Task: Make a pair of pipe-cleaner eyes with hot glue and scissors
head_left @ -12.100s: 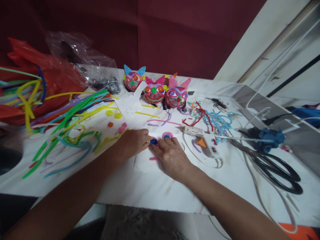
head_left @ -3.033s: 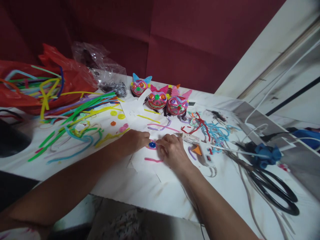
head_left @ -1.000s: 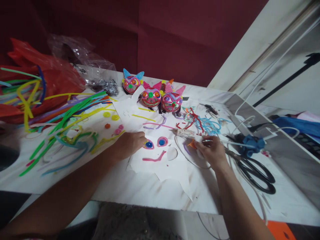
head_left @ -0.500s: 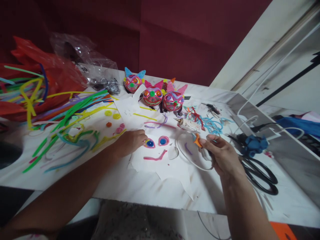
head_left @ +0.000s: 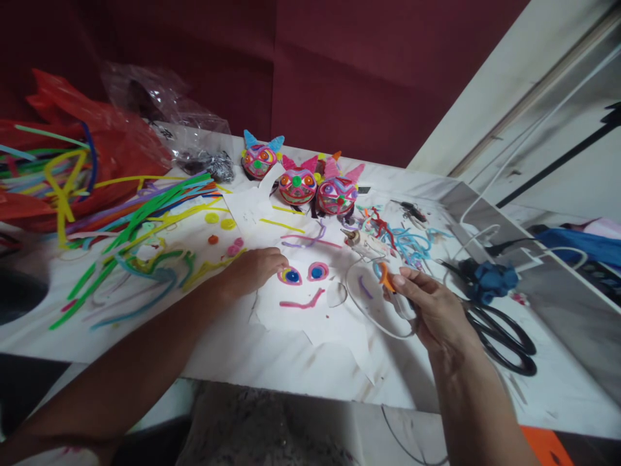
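Two eye shapes lie on white paper (head_left: 334,323): a left eye (head_left: 292,277) with a blue centre, yellow and pink rims, and a round right eye (head_left: 317,272). Below them is a curved pink strip (head_left: 303,301). My left hand (head_left: 257,268) is closed at the upper left of the left eye; what its fingertips hold, if anything, is too small to make out. To the right, my right hand (head_left: 431,301) grips orange-handled scissors (head_left: 387,278). A glue gun (head_left: 366,243) rests just beyond them, its white cord looping on the paper.
Three decorated balls with ears (head_left: 297,186) stand at the back. Fuzzy stems (head_left: 140,226) and a red bag (head_left: 116,136) fill the left. Large black scissors (head_left: 504,340), a blue flower (head_left: 495,278) and stem scraps (head_left: 412,246) lie right.
My left hand has drawn slightly away from the left eye, which now shows more fully. My right hand still has the scissors, and the view has shifted a little.
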Demonstrator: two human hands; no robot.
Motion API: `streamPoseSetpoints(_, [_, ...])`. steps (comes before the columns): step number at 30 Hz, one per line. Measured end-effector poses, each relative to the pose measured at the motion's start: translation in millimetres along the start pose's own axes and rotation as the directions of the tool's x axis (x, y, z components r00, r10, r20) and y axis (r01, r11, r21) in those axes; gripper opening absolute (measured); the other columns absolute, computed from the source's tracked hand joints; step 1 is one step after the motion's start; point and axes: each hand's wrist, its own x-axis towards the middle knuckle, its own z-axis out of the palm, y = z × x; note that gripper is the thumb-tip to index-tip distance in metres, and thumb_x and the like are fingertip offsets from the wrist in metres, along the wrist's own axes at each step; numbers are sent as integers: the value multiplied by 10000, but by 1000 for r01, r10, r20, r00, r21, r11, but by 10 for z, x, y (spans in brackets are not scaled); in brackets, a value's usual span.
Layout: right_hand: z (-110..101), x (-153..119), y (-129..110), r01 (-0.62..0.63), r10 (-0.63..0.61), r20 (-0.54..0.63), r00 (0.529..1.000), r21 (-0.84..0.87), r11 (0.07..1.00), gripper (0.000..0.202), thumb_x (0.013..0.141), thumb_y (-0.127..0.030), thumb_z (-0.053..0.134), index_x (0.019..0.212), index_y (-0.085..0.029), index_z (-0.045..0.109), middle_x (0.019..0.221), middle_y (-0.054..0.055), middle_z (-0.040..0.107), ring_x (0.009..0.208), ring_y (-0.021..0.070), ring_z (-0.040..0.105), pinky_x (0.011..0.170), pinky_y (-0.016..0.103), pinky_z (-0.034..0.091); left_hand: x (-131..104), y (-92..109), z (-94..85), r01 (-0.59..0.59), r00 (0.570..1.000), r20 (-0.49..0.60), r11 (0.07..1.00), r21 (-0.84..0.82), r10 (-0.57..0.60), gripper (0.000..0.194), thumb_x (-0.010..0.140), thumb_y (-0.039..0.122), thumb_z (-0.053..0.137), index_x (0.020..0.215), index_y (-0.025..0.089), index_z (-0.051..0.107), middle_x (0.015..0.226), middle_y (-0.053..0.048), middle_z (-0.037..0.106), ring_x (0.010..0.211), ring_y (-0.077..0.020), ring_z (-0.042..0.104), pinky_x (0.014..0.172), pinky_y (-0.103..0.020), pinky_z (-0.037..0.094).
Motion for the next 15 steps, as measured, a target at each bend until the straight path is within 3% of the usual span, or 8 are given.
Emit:
streamPoseSetpoints(7, [-19, 62, -1, 80, -81, -9, 997, -67, 995, 655, 290, -328, 1012, 786, -174, 613, 572, -31, 669, 414, 93, 590, 358, 143, 418, 33, -8, -43, 31, 992, -123, 998, -50, -37, 258, 950, 189, 452, 1015, 183, 701, 1012, -63, 746, 928, -180, 700, 833, -291, 536])
streamPoseSetpoints(11, [-42, 202, 56, 95, -103, -77, 992, -98, 991, 725, 255, -375, 1009, 798, -183, 569, 533, -44, 643, 386, 88, 555, 346, 148, 388, 52, -14, -83, 60, 960, -268, 993, -100, -85, 252, 942, 252, 445, 969, 192, 688, 980, -50, 756, 919, -177, 699, 845, -284, 529])
streamPoseSetpoints(15, [-88, 336, 138, 108, -128, -141, 982, -142, 984, 779, 243, -410, 998, 825, -200, 525, 530, -54, 636, 404, 107, 565, 361, 166, 403, 54, 20, -131, 167, 917, -335, 971, -172, -217, 212, 901, 326, 474, 891, 198, 642, 820, -17, 737, 760, -163, 685, 744, -255, 521])
